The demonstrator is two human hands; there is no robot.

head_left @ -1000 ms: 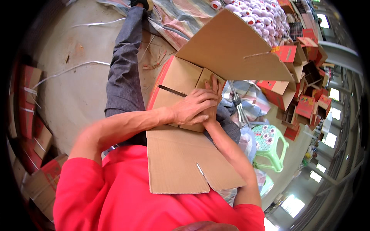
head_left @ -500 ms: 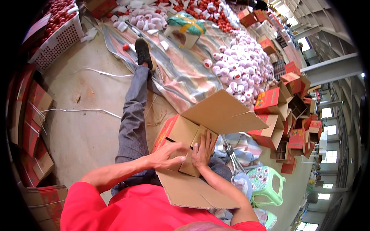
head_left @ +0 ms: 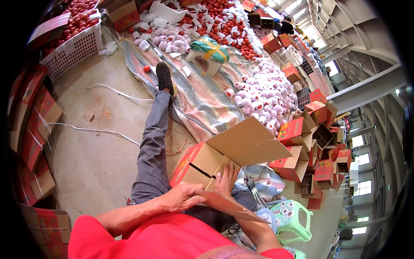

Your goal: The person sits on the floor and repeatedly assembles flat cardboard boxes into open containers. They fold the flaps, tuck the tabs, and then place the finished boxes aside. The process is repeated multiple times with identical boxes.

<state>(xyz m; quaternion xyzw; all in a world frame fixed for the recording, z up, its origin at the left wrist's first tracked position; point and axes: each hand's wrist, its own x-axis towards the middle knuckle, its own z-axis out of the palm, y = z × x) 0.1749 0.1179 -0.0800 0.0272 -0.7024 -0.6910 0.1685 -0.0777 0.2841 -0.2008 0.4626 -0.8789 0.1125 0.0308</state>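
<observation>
A red and tan cardboard carton (head_left: 189,166) stands in front of me, against my outstretched leg. Two of its inner flaps are folded in, leaving a narrow dark gap between them. My left hand (head_left: 184,197) is closed at the left end of the near long flap (head_left: 230,206), which is tilted up. Lying with fingers stretched over the right inner flap, my right hand (head_left: 226,179) presses on it, its wrist partly hidden behind the near flap. The far long flap (head_left: 248,140) stands open, leaning away to the right.
A striped sheet (head_left: 194,99) holds heaps of net-wrapped fruit (head_left: 265,93) and loose red fruit (head_left: 211,17). Open cartons (head_left: 295,164) pile up at right, beside a green stool (head_left: 293,220). Flattened cartons (head_left: 39,134) and a white crate (head_left: 73,52) line the left.
The near long flap has risen from lying flat toward me to a steep tilt, with my left hand moved onto its end. My right hand stays on the inner flap. The view has shifted slightly.
</observation>
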